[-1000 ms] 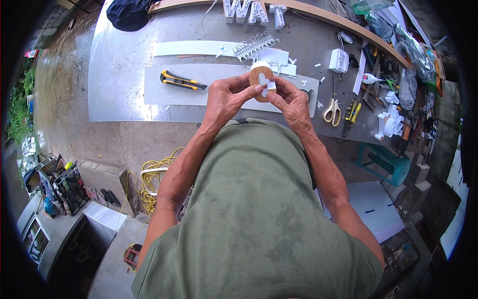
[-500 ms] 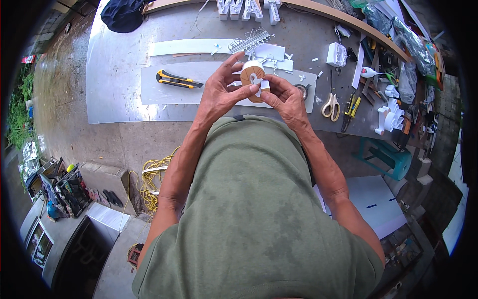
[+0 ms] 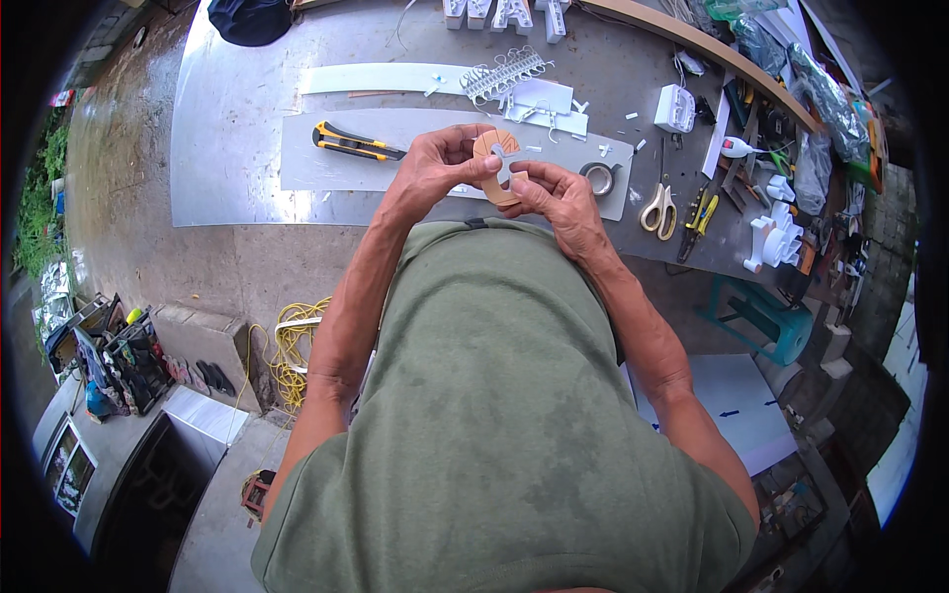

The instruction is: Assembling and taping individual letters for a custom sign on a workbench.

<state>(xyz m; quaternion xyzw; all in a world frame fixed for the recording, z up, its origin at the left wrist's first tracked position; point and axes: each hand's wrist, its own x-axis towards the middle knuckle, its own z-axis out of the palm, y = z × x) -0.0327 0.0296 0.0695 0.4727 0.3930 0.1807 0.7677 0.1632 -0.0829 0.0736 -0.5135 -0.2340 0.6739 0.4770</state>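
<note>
Both hands hold a small curved letter-shaped piece [image 3: 500,192] with a tan face, just above the near part of the metal table. My left hand [image 3: 433,174] closes on its upper left side, the thumb pressing near the inner curve. On its lower right side, my right hand [image 3: 560,204] pinches the piece between thumb and fingers. A pale bit shows inside the curve, partly hidden by the left thumb. A yellow-and-black utility knife [image 3: 356,141] lies on a grey sheet left of the hands. Close to my right hand is a roll of dark tape [image 3: 598,178].
White strips [image 3: 395,79], a wired strip of small modules [image 3: 506,75] and white scraps lie beyond the hands. Scissors [image 3: 658,211] and yellow-handled pliers [image 3: 701,219] rest at right. White block letters [image 3: 509,14] stand at the back. A teal stool [image 3: 766,321] sits under the table's right edge.
The curved piece has been tilted and turned, its tan face now showing more and its white side less. Both hands have shifted slightly, and the tape roll is more exposed.
</note>
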